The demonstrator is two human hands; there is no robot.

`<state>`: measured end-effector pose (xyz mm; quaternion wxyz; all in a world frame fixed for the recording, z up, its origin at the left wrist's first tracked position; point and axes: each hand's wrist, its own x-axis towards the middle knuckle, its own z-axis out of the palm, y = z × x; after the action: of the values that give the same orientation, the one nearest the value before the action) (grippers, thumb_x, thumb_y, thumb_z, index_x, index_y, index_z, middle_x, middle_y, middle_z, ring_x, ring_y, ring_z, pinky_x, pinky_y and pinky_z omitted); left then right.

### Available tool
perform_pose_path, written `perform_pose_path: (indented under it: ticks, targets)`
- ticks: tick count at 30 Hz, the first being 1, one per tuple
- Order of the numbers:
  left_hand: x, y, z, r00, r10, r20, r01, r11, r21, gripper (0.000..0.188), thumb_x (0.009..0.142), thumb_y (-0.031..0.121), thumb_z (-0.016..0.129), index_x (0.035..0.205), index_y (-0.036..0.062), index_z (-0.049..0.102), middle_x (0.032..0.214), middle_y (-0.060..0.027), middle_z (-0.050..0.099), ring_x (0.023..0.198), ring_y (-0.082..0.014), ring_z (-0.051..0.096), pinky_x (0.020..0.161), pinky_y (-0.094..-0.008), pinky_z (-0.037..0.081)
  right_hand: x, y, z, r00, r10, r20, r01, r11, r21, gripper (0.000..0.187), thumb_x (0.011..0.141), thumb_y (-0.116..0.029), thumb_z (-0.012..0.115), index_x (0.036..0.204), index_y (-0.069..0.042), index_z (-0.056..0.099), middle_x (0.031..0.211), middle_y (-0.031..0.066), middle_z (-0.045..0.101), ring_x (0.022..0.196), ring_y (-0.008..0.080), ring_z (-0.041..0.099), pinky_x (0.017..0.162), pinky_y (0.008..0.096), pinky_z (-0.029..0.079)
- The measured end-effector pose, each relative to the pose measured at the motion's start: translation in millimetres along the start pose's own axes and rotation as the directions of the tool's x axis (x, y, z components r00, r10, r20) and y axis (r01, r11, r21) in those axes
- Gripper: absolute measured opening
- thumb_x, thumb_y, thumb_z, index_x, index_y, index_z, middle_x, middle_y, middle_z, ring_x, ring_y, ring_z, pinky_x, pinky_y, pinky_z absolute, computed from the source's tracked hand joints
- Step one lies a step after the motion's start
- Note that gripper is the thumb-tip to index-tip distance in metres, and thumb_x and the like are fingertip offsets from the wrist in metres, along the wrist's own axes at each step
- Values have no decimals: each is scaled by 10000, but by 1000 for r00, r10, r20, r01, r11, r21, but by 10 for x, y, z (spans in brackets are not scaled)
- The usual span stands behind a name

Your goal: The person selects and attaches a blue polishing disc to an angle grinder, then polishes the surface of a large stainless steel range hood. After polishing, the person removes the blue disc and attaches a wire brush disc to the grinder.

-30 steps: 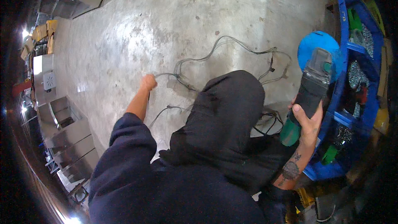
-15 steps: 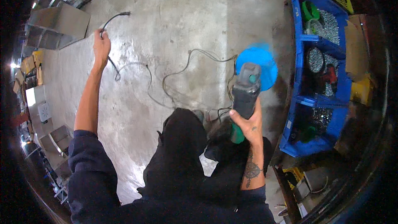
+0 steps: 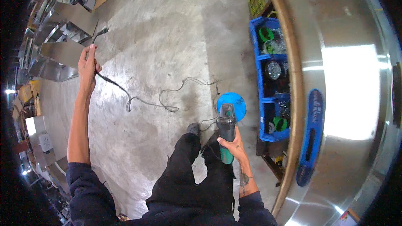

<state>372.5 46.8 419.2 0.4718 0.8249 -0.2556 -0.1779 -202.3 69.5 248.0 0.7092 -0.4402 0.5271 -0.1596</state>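
The left grip is raised at the person's left, its fingers bent closely around a black power cord and leaving no wide gap. Just beyond the fingertips the short end of the cord stands up and finishes in a dark plug. On the other side of the hand the cord slants down to a small loop, then winds in loose bends over the grey concrete floor toward the person's feet; where it joins the tool cannot be made out.

The right grip is wrapped around the body of an angle grinder, the thumb lying across it. The grinder is in front of the right leg, its dark head pointing away from the person and its green rear end toward the body. A round blue disc shows at the head, partly covered by it.

Near the grinder's right side stands a row of blue bins, holding small shiny metal parts and green rings, with a yellow crate beyond. Farther right runs a stainless steel surface, on which lies a long blue object with a dark slot. A grey shoe shows beyond the left trouser leg
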Motion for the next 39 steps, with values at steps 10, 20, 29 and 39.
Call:
perform_pose_path:
  ticks: [10,20,29,39]
  targets:
    - [-933,1867,-1544,973,231,-19,-230,952,-200,359,1139,273,523,1374,8,583,1181,-150,736,1050,-189,695,1003,-340,527,-1838,-2415,-412,991,-135,-25,133,990,-52,545,858,-263,906,1253,-17,623,1083,104,750,1011,205,724,898,370,579]
    - [-180,1827,-2082,999,24,-23,-33,803,-596,330,1117,187,596,1384,-6,591,822,57,418,708,-53,351,651,-255,321,-1600,-3496,40,907,-243,-344,197,967,-164,416,839,-284,863,1083,-9,669,935,84,708,841,203,710,791,369,570]
    - [1364,3208,-1617,953,299,40,-246,848,-469,248,1086,213,631,1256,43,692,1097,8,712,892,-65,578,809,-243,471,-1259,-4459,370,819,-293,-493,287,954,-90,626,820,-96,858,1340,38,536,995,136,711,846,235,721,759,370,624]
    - [1825,4223,-21,850,278,448,101,747,-657,232,1093,253,621,1211,53,613,843,32,507,740,-72,481,646,-245,389,-433,-5015,279,832,-371,-411,322,928,-187,586,911,-170,843,1418,12,610,1218,129,721,1050,234,687,964,376,548]
